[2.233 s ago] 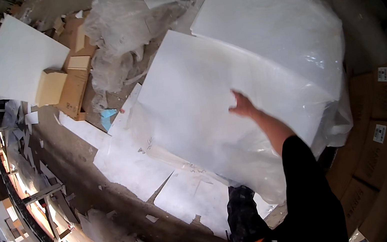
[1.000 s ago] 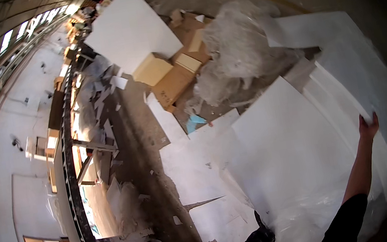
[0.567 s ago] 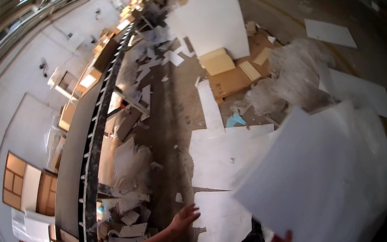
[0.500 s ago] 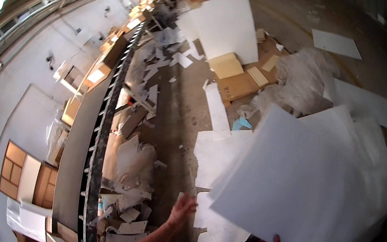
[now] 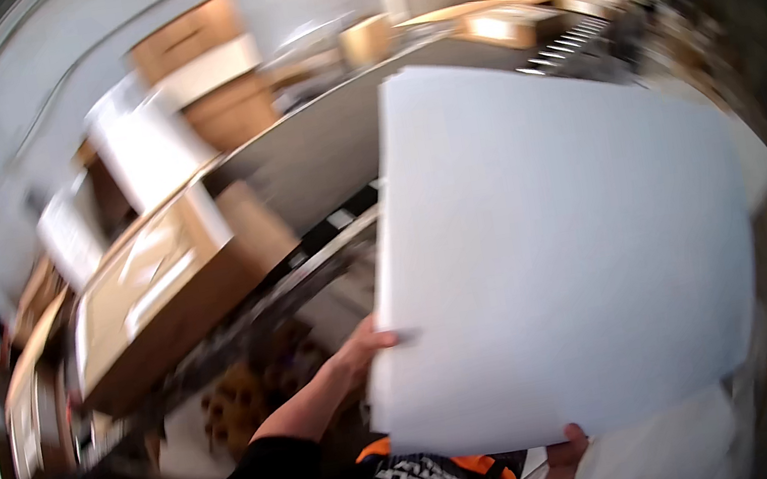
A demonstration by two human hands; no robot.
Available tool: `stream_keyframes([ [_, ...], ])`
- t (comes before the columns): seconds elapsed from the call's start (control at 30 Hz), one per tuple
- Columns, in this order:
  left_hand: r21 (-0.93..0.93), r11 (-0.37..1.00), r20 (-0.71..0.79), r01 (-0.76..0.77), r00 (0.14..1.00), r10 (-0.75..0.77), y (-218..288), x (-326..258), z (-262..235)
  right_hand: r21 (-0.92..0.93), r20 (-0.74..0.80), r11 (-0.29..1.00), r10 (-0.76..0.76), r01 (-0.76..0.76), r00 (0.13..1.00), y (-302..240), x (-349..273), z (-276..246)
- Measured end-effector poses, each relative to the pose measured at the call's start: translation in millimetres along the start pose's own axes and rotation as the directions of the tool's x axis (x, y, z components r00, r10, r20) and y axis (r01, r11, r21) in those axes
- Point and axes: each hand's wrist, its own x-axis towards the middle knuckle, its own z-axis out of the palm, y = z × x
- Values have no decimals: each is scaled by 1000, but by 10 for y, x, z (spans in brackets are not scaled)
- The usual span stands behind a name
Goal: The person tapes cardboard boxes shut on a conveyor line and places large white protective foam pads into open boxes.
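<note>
A stack of large white sheets (image 5: 564, 241) is lifted in front of me and tilted, filling the middle and right of the view. My left hand (image 5: 361, 348) is closed on its left edge, thumb on the top face and fingers hidden beneath. At the lower edge my right hand (image 5: 567, 448) grips the same sheets, with the thumb tip over the edge and the other fingers out of sight. Several layers show along the left side of the stack.
To the left a brown cardboard box (image 5: 150, 286) stands on the conveyor line (image 5: 310, 156). More boxes (image 5: 510, 24) sit farther along it. White wrapped packages (image 5: 142, 142) lean by the wall. Below the conveyor are blurred brown items (image 5: 235, 408). White material (image 5: 659, 457) lies under the sheets.
The view has swung left toward the conveyor. My left hand, free and spread before, has taken hold of the sheets' left edge. My right hand has kept its grip.
</note>
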Motion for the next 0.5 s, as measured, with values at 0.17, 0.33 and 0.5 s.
stream_keyframes([
  [0.17, -275, 927, -191, -255, 959, 208, -164, -869, -213, -342, 125, 918, 255, -200, 959, -313, 491, 728],
  [0.33, -193, 840, -414, -506, 819, 398, -250, -1471, -178, -399, 152, 894, 282, -202, 947, 51, 928, 1785],
  [0.5, 1, 757, -657, -653, 570, 493, -382, -2343, -18, -639, 236, 755, 375, -147, 897, 678, 1187, 2415],
])
